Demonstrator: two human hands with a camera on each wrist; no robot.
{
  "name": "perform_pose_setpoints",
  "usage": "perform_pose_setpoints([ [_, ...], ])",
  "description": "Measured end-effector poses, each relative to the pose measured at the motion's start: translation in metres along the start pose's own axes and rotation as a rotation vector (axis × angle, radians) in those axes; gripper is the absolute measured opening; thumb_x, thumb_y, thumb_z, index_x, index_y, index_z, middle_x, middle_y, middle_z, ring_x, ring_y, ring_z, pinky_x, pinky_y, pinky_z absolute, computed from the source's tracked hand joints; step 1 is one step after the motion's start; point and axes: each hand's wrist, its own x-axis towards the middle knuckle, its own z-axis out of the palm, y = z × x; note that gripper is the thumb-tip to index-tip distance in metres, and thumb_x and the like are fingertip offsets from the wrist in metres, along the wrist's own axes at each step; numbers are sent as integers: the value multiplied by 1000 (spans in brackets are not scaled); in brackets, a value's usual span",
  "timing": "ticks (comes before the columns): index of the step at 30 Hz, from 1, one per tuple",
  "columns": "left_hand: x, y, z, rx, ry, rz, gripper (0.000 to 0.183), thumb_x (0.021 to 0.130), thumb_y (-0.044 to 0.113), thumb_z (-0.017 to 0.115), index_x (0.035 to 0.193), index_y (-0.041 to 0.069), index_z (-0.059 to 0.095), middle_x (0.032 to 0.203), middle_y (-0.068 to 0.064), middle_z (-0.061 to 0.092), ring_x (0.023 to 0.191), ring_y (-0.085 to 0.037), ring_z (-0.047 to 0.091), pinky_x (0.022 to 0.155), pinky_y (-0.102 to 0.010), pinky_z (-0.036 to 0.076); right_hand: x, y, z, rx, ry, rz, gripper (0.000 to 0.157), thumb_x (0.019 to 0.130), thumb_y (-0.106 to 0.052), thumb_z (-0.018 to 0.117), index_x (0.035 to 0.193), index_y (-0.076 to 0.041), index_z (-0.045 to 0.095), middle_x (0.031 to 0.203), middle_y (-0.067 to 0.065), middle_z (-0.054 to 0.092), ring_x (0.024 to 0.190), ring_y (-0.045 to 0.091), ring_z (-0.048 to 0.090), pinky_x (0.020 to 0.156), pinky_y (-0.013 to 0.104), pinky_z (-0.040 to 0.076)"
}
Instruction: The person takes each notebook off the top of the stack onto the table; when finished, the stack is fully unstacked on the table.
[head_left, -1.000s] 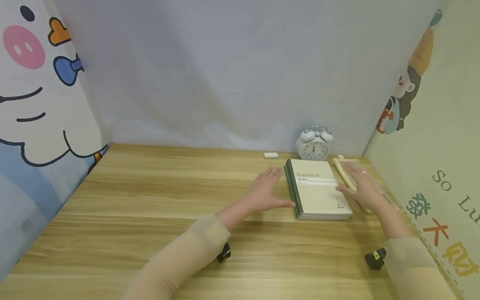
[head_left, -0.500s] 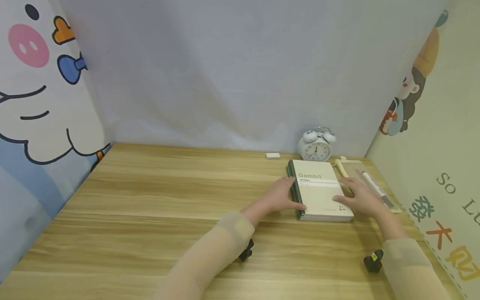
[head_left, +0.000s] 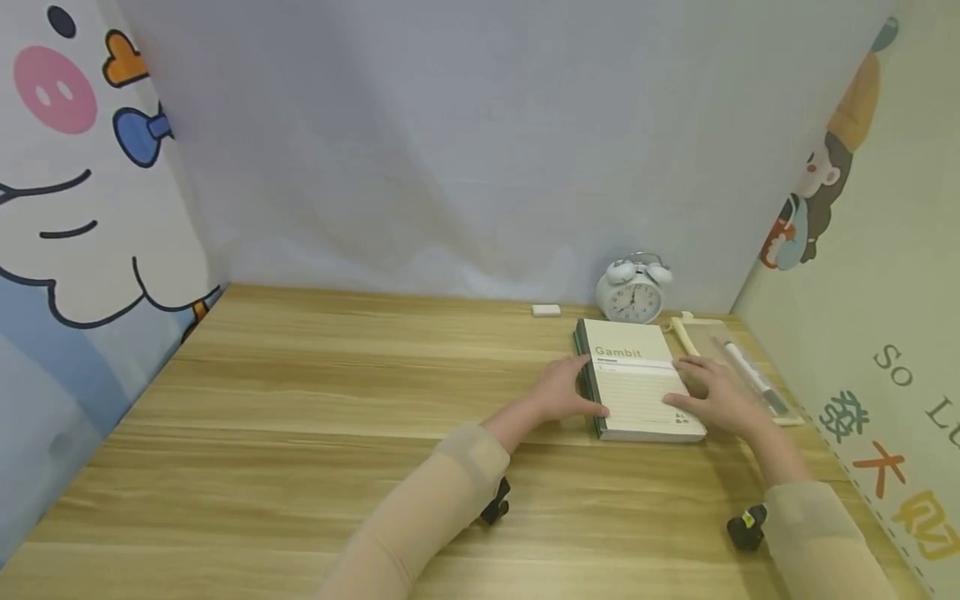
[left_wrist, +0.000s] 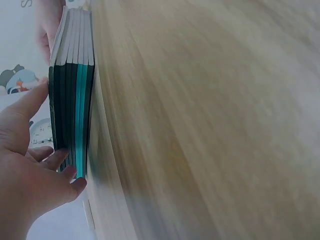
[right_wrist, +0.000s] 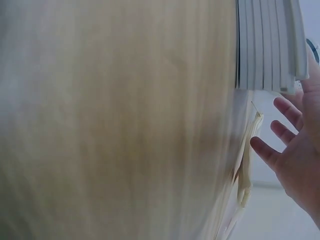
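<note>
A: Lying where on the wood-grain table (head_left: 300, 400) is the stack of notebooks (head_left: 637, 392)?

B: Flat, at 2 o'clock from the table's centre; the top cover reads "Gambit", and the left wrist view shows dark and teal spines.

A: What surrounds it?

B: With the stack as dial: a zip pouch (head_left: 707, 335) at 3 o'clock; the right hand (head_left: 722, 402) nearer 4, digits spread, thumb over the cover, contact of the other fingertips uncertain; the left hand (head_left: 558, 392) at 9, digits apart, thumb at the cover's edge, fingers against the spines; a twin-bell alarm clock (head_left: 634, 303) at 12; a white marker (head_left: 748, 368) at 3, within or upon the pouch; a white eraser (head_left: 546, 311) at 10.

A: How far has the work advanced?

B: The notebooks are piled and the hands placed. Spines look nearly flush; right-hand edges appear slightly stepped, so squaring, or any lifting, is probably what remains.
</note>
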Motion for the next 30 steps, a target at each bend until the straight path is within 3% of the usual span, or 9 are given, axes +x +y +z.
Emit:
perform_pose_setpoints([
  [3, 0, 0, -1, -65, 23, -18, 92, 74, 38, 80, 147, 8, 32, 149, -10, 37, 138, -26, 33, 112, -35, 29, 0, -3, 1, 2, 7, -12, 74, 86, -46, 65, 139, 2, 42, 143, 28, 34, 128, 53, 28, 99, 69, 24],
  [6, -1, 2, -2, -51, 46, -19, 91, 73, 36, 81, 146, 10, 34, 148, -9, 38, 137, -26, 33, 112, -34, 30, 0, -5, 3, 2, 13, -27, 74, 86, -45, 65, 138, 4, 43, 142, 29, 35, 127, 53, 29, 99, 69, 25],
  [15, -11, 9, -4, 6, 156, 115, 96, 70, 29, 84, 148, 16, 30, 150, -8, 33, 137, -24, 29, 112, -37, 28, 2, -8, 4, 66, -25, 21, 84, 86, -45, 65, 139, 12, 34, 144, 32, 28, 129, 54, 23, 98, 70, 25],
  [19, -13, 8, -8, -57, 199, 142, 91, 73, 21, 82, 148, 16, 31, 147, -8, 35, 128, -22, 42, 105, -34, 38, 3, -16, 0, 107, 16, 43, 82, 85, -43, 67, 137, 12, 37, 139, 33, 34, 119, 53, 39, 93, 65, 37],
  [22, -14, 7, -16, -156, 226, 134, 85, 75, 12, 80, 147, 15, 34, 145, -8, 38, 112, -18, 54, 90, -24, 47, 6, -25, -5, 143, 52, 28, 75, 86, -38, 68, 135, 11, 40, 129, 32, 45, 106, 48, 53, 87, 57, 47],
  [26, -18, 0, -29, -287, 261, 125, 80, 77, 5, 77, 145, 15, 37, 142, -9, 41, 93, -14, 60, 73, -16, 51, 13, -40, -9, 205, 66, 13, 70, 88, -33, 67, 136, 10, 40, 113, 25, 57, 98, 38, 60, 84, 49, 51],
  [30, -22, -12, -43, -332, 287, 122, 76, 78, 4, 76, 144, 14, 40, 140, -10, 43, 87, -14, 60, 71, -17, 52, 21, -57, -13, 254, 77, 36, 71, 89, -32, 65, 139, 10, 36, 111, 21, 59, 97, 32, 59, 85, 45, 51],
])
